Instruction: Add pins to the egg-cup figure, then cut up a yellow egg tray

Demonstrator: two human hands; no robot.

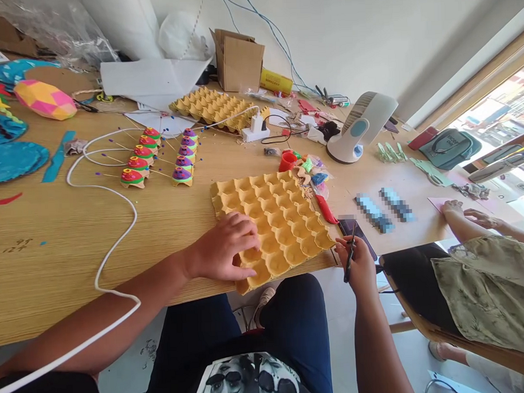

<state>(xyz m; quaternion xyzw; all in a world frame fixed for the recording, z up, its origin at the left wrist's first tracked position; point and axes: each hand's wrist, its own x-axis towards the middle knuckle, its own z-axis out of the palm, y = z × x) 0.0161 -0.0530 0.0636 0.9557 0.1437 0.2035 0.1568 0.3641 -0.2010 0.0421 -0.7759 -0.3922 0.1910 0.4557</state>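
Observation:
A yellow egg tray (284, 236) lies at a slant near the table's front edge, its cups facing up. My left hand (225, 246) grips the tray's left front part, fingers curled over the cups and thumb along the near side. In my right hand (361, 264) is a slim black cutting tool (349, 262), pointing up and away; whether it is a knife or scissors I cannot tell. The right fingertips are beside the tray's right corner. A dark phone (361, 239) lies partly behind that hand, near a red-handled tool (326, 208).
Painted egg-carton caterpillars (136, 161) stand in two rows at left, near a white cable (117, 241). Behind are another egg tray (216, 106), a power strip (256, 128), a white fan (363, 127) and a red cup (287, 160). At right, another person's hands (469, 212) rest on paper.

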